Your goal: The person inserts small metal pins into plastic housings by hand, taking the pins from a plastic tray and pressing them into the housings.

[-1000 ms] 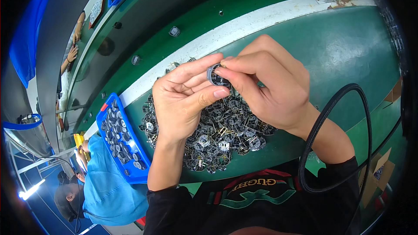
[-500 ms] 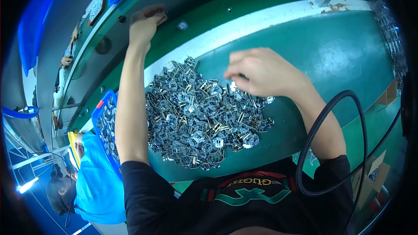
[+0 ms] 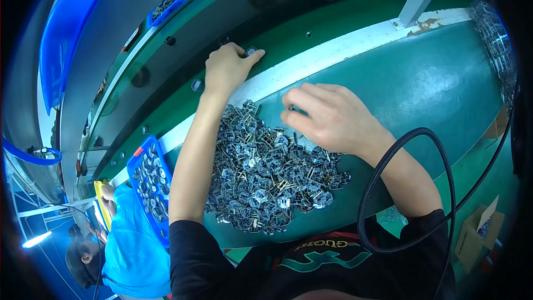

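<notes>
My left hand (image 3: 226, 69) reaches over the green belt beyond the table's pale edge. Its thumb and forefinger are apart, one on each side of a small round part (image 3: 251, 51); whether they touch it is unclear. My right hand (image 3: 333, 116) hovers over the far right side of a heap of small metal-and-black components with brass-coloured pins (image 3: 266, 178). Its fingers are curled in, and anything inside them is hidden. The heap lies on the green tabletop (image 3: 427, 78) between my forearms.
A blue tray of round dark parts (image 3: 165, 228) stands left of my left forearm, near a person in blue (image 3: 136, 244). More round parts (image 3: 197, 85) sit on the belt. A black cable (image 3: 363, 205) loops by my right arm. Stacked metallic pieces (image 3: 491, 50) are far right.
My left hand has come to the right and nearer, down to the round part on the belt. My right hand stays by the heap, fingers still curled. The whole view has shifted.
</notes>
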Motion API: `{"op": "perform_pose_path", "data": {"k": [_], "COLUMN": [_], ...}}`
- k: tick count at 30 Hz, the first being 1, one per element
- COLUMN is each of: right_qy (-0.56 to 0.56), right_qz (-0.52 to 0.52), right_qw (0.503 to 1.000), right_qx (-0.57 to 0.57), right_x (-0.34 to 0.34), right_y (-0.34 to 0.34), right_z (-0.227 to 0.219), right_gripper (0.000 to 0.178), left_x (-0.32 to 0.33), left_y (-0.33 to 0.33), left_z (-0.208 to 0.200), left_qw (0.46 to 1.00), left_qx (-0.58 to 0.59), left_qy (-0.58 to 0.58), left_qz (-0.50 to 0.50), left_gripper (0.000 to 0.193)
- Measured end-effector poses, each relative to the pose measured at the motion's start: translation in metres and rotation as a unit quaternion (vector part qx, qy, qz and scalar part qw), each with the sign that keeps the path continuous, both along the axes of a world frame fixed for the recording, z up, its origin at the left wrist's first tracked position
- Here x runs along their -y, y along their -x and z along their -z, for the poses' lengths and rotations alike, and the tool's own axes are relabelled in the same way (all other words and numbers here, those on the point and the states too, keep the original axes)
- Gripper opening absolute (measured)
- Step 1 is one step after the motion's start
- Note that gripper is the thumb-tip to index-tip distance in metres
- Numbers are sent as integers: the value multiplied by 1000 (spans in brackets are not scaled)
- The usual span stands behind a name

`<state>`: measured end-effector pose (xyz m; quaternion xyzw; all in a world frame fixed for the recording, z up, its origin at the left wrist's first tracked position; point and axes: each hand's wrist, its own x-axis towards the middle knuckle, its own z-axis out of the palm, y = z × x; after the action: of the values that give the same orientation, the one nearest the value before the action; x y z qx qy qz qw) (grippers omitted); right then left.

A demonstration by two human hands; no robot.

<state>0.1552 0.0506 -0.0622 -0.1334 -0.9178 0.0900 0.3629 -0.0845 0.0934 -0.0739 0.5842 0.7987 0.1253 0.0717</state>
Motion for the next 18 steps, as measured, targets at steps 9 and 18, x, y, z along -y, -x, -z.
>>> {"op": "perform_pose_path", "data": {"k": [9,18], "right_qy": [608,254], "right_qz": [-16,-33], "right_qw": [764,948], "right_qx": [-217,-186], "right_x": [-2,9], "right_y": [0,10], "right_z": [-2,-4], "right_gripper": [14,17], "left_x": [66,139], "left_y": [-34,-49], "left_z": [-28,-36], "left_qw": [907,791], "left_qx": [404,590], "left_qy": [-88,-100], "left_qz": [78,125], "left_gripper": [39,43]}}
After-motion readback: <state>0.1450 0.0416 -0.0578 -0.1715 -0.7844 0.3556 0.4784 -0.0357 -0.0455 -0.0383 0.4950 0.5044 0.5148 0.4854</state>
